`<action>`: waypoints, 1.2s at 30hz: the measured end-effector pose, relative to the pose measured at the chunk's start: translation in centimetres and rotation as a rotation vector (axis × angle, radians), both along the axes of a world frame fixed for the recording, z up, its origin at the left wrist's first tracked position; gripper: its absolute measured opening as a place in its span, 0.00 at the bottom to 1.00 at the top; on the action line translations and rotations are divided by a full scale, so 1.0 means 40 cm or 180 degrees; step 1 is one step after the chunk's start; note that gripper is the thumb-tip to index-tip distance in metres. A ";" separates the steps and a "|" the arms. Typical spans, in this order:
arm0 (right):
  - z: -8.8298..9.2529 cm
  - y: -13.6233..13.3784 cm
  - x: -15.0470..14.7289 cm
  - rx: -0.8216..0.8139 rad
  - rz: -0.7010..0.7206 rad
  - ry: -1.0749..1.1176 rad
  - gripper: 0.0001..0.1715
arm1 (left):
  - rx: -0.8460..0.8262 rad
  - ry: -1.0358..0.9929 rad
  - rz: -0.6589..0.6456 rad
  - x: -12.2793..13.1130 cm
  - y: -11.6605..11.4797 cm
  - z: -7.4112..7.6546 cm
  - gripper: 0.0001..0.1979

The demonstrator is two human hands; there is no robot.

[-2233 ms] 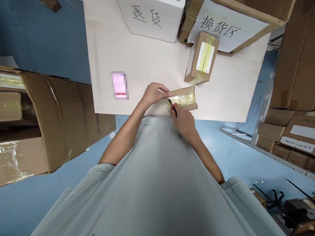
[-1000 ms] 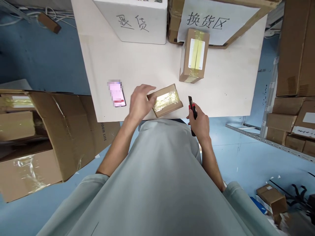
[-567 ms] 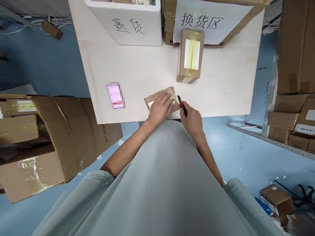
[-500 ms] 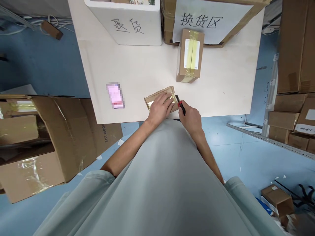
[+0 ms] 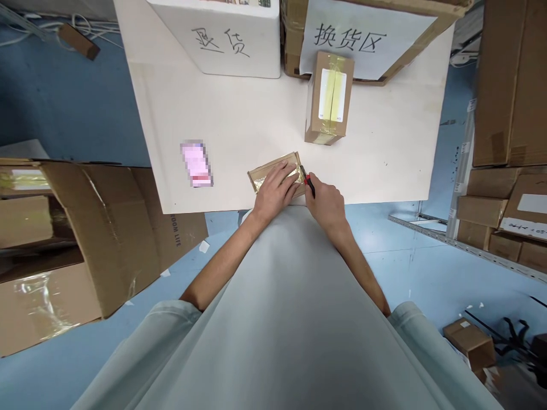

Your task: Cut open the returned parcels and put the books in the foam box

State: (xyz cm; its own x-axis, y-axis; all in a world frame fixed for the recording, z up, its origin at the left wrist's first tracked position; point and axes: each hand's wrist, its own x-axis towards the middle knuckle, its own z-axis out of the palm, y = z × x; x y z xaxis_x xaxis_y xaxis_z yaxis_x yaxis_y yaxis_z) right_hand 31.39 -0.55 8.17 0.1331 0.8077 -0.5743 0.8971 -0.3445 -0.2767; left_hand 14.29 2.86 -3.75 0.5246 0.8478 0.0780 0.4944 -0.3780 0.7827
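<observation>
A small, flat cardboard box (image 5: 265, 169) with shiny tape lies slightly turned near the front edge of the table. Across its top, fingers spread and flat, rests my left hand (image 5: 276, 192). My right hand (image 5: 325, 200) is closed around a utility knife (image 5: 309, 184) with a red and black handle. Its front end is at the box's right end; whether the blade is in the cardboard cannot be made out. Behind them stands a taller taped carton (image 5: 330, 99) with a white label.
At the table's back are a white foam box (image 5: 239, 51) and a large carton (image 5: 294, 40) bearing a handwritten sheet. A pixelated pink item (image 5: 196, 164) lies left on the white table (image 5: 384, 142). An open carton (image 5: 123, 222) stands at left; stacked boxes (image 5: 491, 182) are at right.
The knife in my right hand has shifted slightly left along the box's right end. My left hand stays on the box. The whole view has moved a little.
</observation>
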 end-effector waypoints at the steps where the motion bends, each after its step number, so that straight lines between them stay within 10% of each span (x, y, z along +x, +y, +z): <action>1: -0.001 -0.004 0.007 0.0089 -0.0032 0.0081 0.26 | 0.0060 -0.0008 0.0013 -0.010 -0.003 -0.004 0.21; 7: -0.107 -0.013 0.081 0.0574 -0.0722 0.1061 0.23 | 0.0536 0.0001 0.0185 -0.136 -0.032 -0.036 0.24; 13: -0.338 0.048 0.093 -0.0058 -0.1197 0.1961 0.20 | 0.0862 0.0177 0.0480 -0.263 -0.091 -0.040 0.22; 17: -0.405 0.068 0.055 -0.0354 -0.1333 0.2312 0.21 | 0.0660 0.0505 0.1001 -0.297 -0.129 -0.020 0.22; 25: -0.298 0.017 0.107 0.0117 -0.1460 0.2042 0.31 | 0.0023 -0.0007 0.1726 -0.238 -0.143 0.030 0.23; 36: -0.190 0.007 0.199 0.0632 -0.0507 0.0055 0.31 | -0.1739 -0.0554 0.1477 -0.077 0.006 -0.120 0.21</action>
State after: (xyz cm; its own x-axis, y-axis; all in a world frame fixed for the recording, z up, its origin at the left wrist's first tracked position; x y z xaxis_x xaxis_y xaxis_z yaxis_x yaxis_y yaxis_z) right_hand 39.33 -0.26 0.58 0.2591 0.8745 -0.4099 0.8305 -0.4184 -0.3677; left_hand 11.19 3.10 -8.57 0.1210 0.9213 -0.3696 0.3603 0.3062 0.8812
